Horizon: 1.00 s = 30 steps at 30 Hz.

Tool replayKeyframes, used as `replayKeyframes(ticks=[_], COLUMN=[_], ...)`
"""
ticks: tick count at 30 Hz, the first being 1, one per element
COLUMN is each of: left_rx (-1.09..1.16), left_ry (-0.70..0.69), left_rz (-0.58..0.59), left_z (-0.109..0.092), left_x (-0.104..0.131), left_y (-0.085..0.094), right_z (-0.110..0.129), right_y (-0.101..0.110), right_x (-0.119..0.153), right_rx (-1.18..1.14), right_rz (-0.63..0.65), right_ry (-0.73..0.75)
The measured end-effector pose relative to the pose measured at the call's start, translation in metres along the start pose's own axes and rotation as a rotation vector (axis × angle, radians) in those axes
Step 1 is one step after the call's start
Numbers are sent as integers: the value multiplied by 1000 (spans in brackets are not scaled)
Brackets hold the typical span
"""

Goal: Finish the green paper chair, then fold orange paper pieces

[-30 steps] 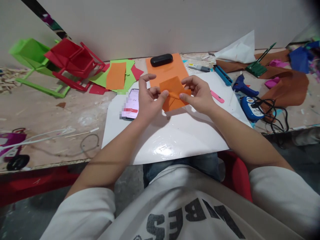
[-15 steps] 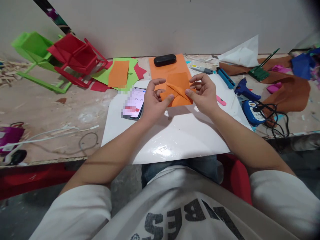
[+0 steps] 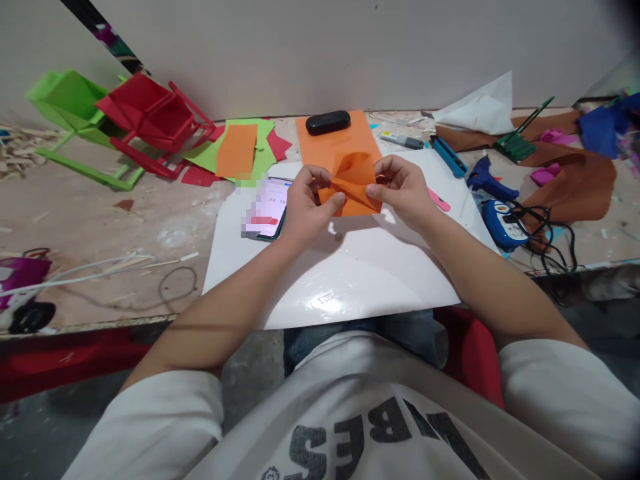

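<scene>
An orange piece of folded paper [image 3: 354,175] is held up over the white board [image 3: 320,280], creased across its middle with its upper part curling inward. My left hand [image 3: 311,200] grips its left side, thumb in front and fingers behind. On the right side, my right hand [image 3: 400,188] pinches it between thumb and fingers. Some fingertips are hidden behind the paper. Left of my left hand lies a phone [image 3: 270,213] with a lit screen. A pink strip-like object [image 3: 440,199] lies just beyond my right hand.
At the left stand a green paper chair [image 3: 70,107] and a red paper chair [image 3: 150,117]. A black case [image 3: 328,123] rests on an orange sheet [image 3: 311,148] at the back. To the right are a blue stapler [image 3: 449,157], a glue gun [image 3: 493,181] and tangled black cable [image 3: 550,233].
The orange paper's upper part has bent and curled inward as my hands press its sides. Both hands keep their hold, with my right hand slightly further left.
</scene>
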<state>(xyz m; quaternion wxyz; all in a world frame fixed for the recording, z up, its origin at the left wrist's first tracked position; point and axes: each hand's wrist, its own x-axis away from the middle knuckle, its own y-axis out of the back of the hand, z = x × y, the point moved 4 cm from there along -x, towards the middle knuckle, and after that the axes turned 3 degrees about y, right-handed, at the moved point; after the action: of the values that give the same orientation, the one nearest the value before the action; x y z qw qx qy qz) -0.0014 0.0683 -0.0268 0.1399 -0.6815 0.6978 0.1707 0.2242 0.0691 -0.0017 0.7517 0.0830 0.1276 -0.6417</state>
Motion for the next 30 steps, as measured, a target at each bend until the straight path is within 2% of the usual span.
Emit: replayKeyframes(ticks=[7, 14, 23, 30], left_rx=[36, -25, -65, -79], left_ry=[32, 115, 122, 99], left_rz=[64, 66, -2, -52], left_z=[-7, -12, -9, -5], left_x=[0, 4, 9, 10], left_y=[0, -2, 1, 4], right_z=[0, 4, -9, -7], right_y=[-2, -9, -10, -12], right_x=[2, 8, 10, 12], right_rx=[-45, -31, -22, -8], right_rz=[34, 111, 118, 110], right_ry=[-14, -38, -120, -128])
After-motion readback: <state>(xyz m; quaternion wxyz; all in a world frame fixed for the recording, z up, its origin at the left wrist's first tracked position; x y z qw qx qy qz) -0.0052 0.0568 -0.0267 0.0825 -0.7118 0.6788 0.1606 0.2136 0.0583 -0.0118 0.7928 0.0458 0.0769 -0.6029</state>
